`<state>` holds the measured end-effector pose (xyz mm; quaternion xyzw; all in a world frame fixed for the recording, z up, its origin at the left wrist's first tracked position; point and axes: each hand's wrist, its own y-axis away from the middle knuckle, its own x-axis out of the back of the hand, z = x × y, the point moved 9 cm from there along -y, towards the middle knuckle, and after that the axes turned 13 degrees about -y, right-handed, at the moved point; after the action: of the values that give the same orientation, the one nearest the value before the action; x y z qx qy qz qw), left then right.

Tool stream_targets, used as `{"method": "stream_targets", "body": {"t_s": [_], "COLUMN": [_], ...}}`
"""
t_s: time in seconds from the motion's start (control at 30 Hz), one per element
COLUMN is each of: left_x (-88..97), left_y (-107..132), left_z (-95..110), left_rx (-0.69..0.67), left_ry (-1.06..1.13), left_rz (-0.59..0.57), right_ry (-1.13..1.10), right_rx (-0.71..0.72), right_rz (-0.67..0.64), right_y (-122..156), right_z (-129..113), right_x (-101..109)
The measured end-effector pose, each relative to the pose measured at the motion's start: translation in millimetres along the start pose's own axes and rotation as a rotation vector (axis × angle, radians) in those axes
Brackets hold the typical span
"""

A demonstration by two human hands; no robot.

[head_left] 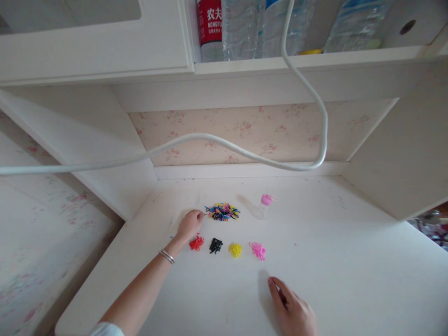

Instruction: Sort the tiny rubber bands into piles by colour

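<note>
My left hand [191, 224] reaches to the left edge of a mixed pile of small coloured rubber bands [223, 212]. Its thumb and finger are pinched on a thin band at the pile's edge, whose colour I cannot make out. Below the pile lie single-colour heaps in a row: red bands [196, 243], black bands [215, 245], yellow bands [235, 250] and pink bands [258, 250]. My right hand [293, 305] hovers low over the table, right of the pink heap, fingertips pressed together; whatever they may hold is too small to see.
A clear container with a pink lid [267, 199] stands behind the heaps on the white table [332, 252]. A white cable [224, 143] hangs across the view. Plastic bottles [241, 30] stand on the shelf above, and side panels border the table.
</note>
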<state>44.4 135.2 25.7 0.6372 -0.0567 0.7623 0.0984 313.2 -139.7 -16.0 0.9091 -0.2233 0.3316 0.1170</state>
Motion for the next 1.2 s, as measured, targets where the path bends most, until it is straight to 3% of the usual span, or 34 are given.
{"method": "stream_targets", "body": {"t_s": [0.37, 0.6, 0.8, 1.2], "left_x": [-1.4, -10.2, -6.5, -7.8], "left_y": [-6, -12, -11, -6], "left_z": [2, 1, -1, -1], "left_rx": [-0.013, -0.045, -0.068, -0.073], "left_ry": [0.115, 0.186, 0.224, 0.298], "left_rz": [0.07, 0.074, 0.12, 0.088], "right_ry": [-0.034, -0.023, -0.014, -0.001], "right_rx": [-0.015, 0.028, 0.062, 0.064], "right_rz": [-0.02, -0.004, 0.027, 0.005], "right_y": [-1, -2, 0, 1], "right_z": [8, 9, 8, 0], "right_x": [-4, -5, -3, -2]}}
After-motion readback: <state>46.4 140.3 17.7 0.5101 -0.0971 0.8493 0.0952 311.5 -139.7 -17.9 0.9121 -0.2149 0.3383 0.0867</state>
